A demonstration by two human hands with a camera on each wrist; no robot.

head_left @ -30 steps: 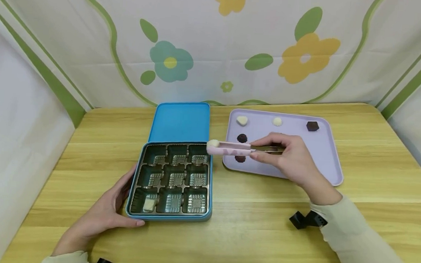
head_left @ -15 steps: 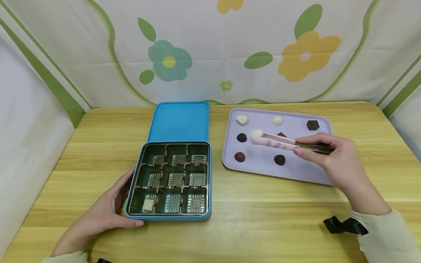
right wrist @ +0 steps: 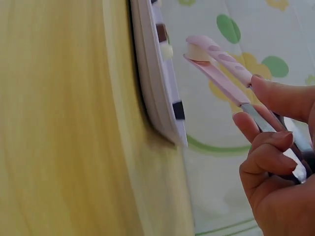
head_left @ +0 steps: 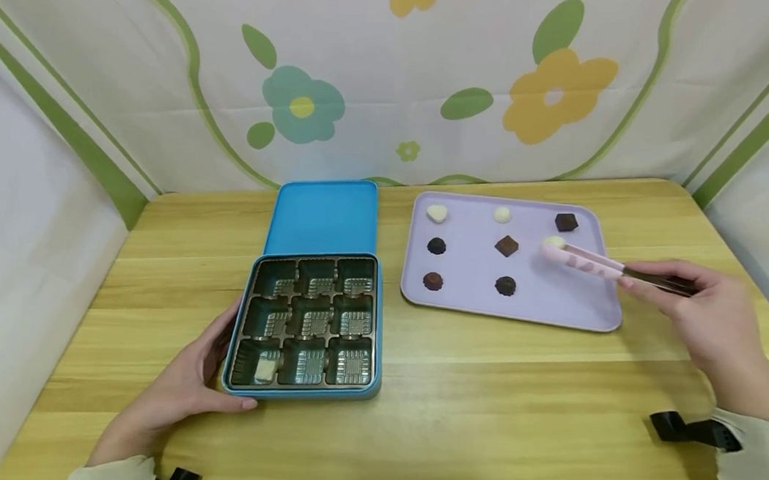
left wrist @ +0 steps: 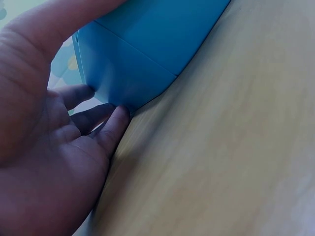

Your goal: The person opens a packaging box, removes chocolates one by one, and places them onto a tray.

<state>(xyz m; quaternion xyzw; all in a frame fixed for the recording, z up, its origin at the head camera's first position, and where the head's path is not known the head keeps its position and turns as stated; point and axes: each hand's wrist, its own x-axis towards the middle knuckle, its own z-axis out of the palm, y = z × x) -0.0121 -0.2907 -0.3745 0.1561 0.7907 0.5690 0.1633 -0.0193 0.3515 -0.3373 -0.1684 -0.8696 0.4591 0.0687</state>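
My right hand (head_left: 717, 319) pinches pink-tipped metal tongs (head_left: 588, 262) above the right part of a lilac tray (head_left: 467, 301). Between the tong tips is a white chocolate (head_left: 555, 242), seen also as a pale chocolate (right wrist: 199, 53) in the right wrist view. At the left, my left hand (head_left: 180, 385) holds the near left corner of a blue tin box (head_left: 380, 342), thumb along the front and fingers on the left side. The tin's brown insert has square compartments; a white chocolate (head_left: 265, 370) lies in the front left one.
Several white, brown and dark chocolates, among them a dark angular chocolate (head_left: 566, 222), lie spaced on the tray. The tin's blue lid (head_left: 323, 218) lies behind it. A flowered cloth (head_left: 369, 55) hangs at the wooden table's (head_left: 453, 413) back edge.
My right hand has carried the tongs, with the white chocolate between their tips, rightward from beside the tin to over the tray's right part. My left hand stays at the tin's corner.
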